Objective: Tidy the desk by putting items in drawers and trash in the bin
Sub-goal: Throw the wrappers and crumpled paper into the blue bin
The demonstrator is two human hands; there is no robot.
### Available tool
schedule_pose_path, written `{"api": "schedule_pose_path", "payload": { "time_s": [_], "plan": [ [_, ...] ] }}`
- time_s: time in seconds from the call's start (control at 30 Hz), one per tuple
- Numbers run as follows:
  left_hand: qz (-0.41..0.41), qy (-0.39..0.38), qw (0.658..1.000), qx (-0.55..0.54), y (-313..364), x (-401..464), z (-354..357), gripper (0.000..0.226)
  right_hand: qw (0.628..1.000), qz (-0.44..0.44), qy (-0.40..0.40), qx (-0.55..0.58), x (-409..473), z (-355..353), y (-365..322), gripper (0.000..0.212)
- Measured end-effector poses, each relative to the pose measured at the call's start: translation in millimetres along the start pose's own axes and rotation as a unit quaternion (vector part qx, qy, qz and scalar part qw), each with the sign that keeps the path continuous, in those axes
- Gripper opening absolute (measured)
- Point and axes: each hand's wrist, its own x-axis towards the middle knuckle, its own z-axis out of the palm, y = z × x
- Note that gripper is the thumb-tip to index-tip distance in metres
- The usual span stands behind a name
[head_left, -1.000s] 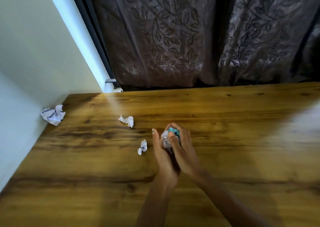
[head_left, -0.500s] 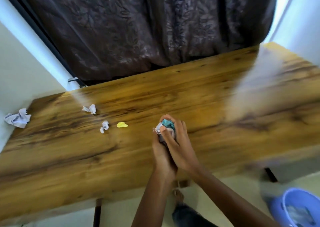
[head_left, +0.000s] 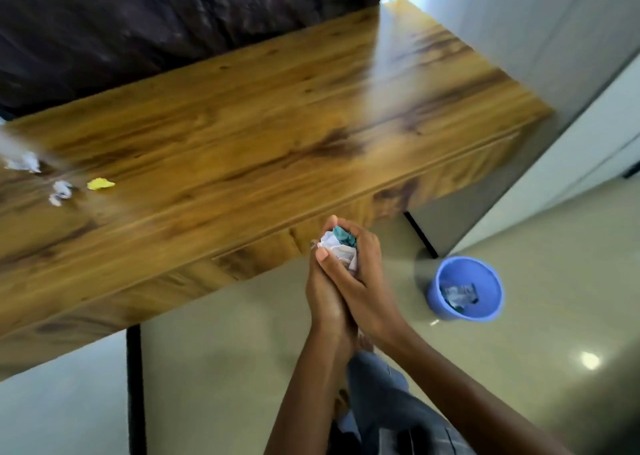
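Crumpled wad of white and teal paper trash (head_left: pixel 337 246) sat clamped between our two hands, off the near edge of the brown wood-grain desk (head_left: pixel 277 115) and over the floor. We had the left hand (head_left: pixel 323 298) and the right hand (head_left: pixel 363 281) pressed together palm to palm, fingers curled up round the wad, only its top poking out above the fingertips. So both hands were grasping it, neither free.

Key relation: the round blue plastic bin (head_left: pixel 465 290) stood on the floor to the right of the grip and below it, well apart. Mouth open and facing up, some crumpled stuff already inside. The right hand was on the bin side, so our read was that it was the nearer one to carry the wad over; the left could let go first. The wad was roughly ball-shaped, no real long axis, so orientation shouldn't matter for the drop. The bin mouth looked wide next to the wad.

Still on the desk, far left of the grip: small yellow paper scrap (head_left: pixel 100 184), small white crumpled scrap (head_left: pixel 60 191) just beside it, and another white crumpled scrap (head_left: pixel 26 162) further left, blurred. Those were away from the bin, so we judged at least one more trip was left after this.

Risk as we saw it: loose layered wad, pieces could shed if one hand released early.
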Motion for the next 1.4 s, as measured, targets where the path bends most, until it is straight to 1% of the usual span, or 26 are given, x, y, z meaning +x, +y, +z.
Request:
{"api": "schedule_pose_path", "payload": {
  "time_s": [0.07, 0.13, 0.23, 0.3, 0.47, 0.6, 0.67, 0.73, 0.77, 0.83, 0.93, 0.97, 1.03, 1.07, 1.13, 1.2, 1.23, 1.33, 1.37, 1.4],
  "plan": [
    [-0.049, -0.031, 0.995, -0.08, -21, 3, 18, 0.053, 0.999, 0.009, 0.03, 0.0, -1, -26, 5, 0.039],
    [-0.064, -0.038, 0.994, -0.086, -47, 6, 38, 0.048, 0.998, 0.015, 0.061, 0.002, -1, -56, 13, 0.036],
    [-0.077, -0.033, 0.996, -0.008, -90, 16, 60, 0.035, 0.997, 0.031, 0.076, 0.009, 1, -101, 30, 0.032],
    [-0.081, -0.015, 0.996, 0.042, -122, 26, 77, 0.035, 0.995, 0.057, 0.086, 0.011, 7, -136, 47, 0.029],
    [-0.108, 0.044, 0.986, 0.119, -219, 65, 125, 0.044, 0.984, 0.138, 0.116, 0.004, 27, -236, 105, 0.025],
    [-0.166, 0.098, 0.973, 0.123, -313, 131, 146, 0.05, 0.966, 0.213, 0.139, -0.045, 55, -319, 188, 0.019],
    [-0.201, 0.133, 0.96, 0.146, -359, 172, 143, 0.058, 0.955, 0.251, 0.152, -0.049, 69, -354, 237, 0.014],
    [-0.231, 0.159, 0.944, 0.173, -394, 207, 132, 0.058, 0.939, 0.296, 0.169, -0.04, 83, -378, 286, 0.012],
    [-0.24, 0.172, 0.938, 0.183, -411, 224, 126, 0.053, 0.93, 0.319, 0.18, -0.034, 89, -389, 313, 0.013],
    [-0.242, 0.191, 0.927, 0.211, -442, 254, 111, 0.053, 0.912, 0.364, 0.188, -0.03, 100, -403, 367, 0.017],
    [-0.236, 0.199, 0.919, 0.246, -476, 290, 86, 0.058, 0.889, 0.426, 0.164, -0.028, 119, -415, 440, 0.009],
    [-0.237, 0.199, 0.917, 0.25, -484, 299, 79, 0.058, 0.881, 0.448, 0.15, -0.039, 126, -420, 469, 0.011],
    [-0.242, 0.199, 0.914, 0.256, -498, 313, 66, 0.058, 0.858, 0.494, 0.129, -0.056, 133, -429, 534, 0.032],
    [-0.242, 0.195, 0.915, 0.259, -502, 319, 60, 0.058, 0.844, 0.519, 0.129, -0.044, 137, -430, 548, 0.041],
    [-0.237, 0.191, 0.915, 0.264, -509, 326, 50, 0.058, 0.825, 0.547, 0.143, -0.006, 141, -430, 555, 0.048],
    [-0.236, 0.195, 0.913, 0.27, -512, 328, 43, 0.057, 0.806, 0.568, 0.169, 0.002, 145, -425, 525, 0.052],
    [-0.236, 0.195, 0.912, 0.272, -512, 327, 41, 0.058, 0.798, 0.575, 0.18, 0.006, 146, -425, 523, 0.05],
    [-0.253, 0.201, 0.901, 0.29, -507, 318, 37, 0.061, 0.788, 0.583, 0.197, 0.013, 139, -426, 520, 0.039],
    [-0.257, 0.201, 0.899, 0.294, -502, 314, 37, 0.061, 0.79, 0.581, 0.197, 0.014, 136, -426, 516, 0.032],
    [-0.258, 0.199, 0.898, 0.296, -498, 311, 39, 0.062, 0.795, 0.576, 0.19, 0.003, 134, -424, 508, 0.02]
  ]
}}
